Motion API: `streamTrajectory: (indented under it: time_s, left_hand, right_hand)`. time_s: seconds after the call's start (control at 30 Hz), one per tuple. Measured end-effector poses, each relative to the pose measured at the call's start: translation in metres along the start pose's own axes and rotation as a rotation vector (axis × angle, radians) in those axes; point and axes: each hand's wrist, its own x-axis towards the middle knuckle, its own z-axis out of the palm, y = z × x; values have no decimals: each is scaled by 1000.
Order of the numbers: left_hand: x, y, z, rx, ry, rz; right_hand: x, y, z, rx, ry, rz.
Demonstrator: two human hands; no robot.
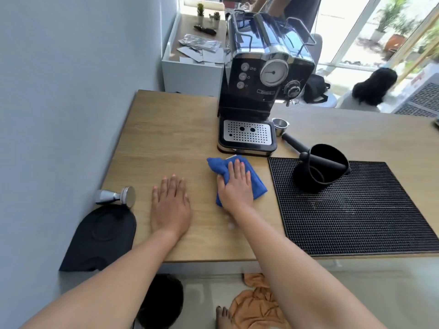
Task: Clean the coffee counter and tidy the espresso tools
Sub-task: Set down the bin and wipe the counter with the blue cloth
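Observation:
My right hand [236, 186] presses flat on a blue cloth [219, 166] on the wooden counter [166, 129], just in front of the black espresso machine [263, 77]. My left hand [169, 205] lies flat and open on the bare wood to the left of the cloth. A metal tamper [116, 197] lies on its side at the counter's left edge, above a black tamping mat [102, 236]. A portafilter [288, 134] rests to the right of the machine. A black knock box [320, 167] stands on the black rubber mat [363, 210].
A grey wall runs along the left side. Behind the counter stands a white cabinet [192, 74] with papers and small plants. Two other people are in the background near the windows. An orange cloth [257, 305] lies on the floor by my foot.

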Motion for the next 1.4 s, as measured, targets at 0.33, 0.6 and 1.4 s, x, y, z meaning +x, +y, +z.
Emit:
streamTrajectory:
  time_s: [0.33,0.6,1.4]
  left_hand:
    - [-2,0,-5,4,-1,1]
    - [-1,1,-4,12,14,-14]
    - [-12,-22,-12,46,-11,20]
  right_hand:
    - [-84,47,-16,-103,-92,-476]
    - [-21,-1,2,-157,-97,-197]
    - [-75,-7,10,-69,-111,-427]
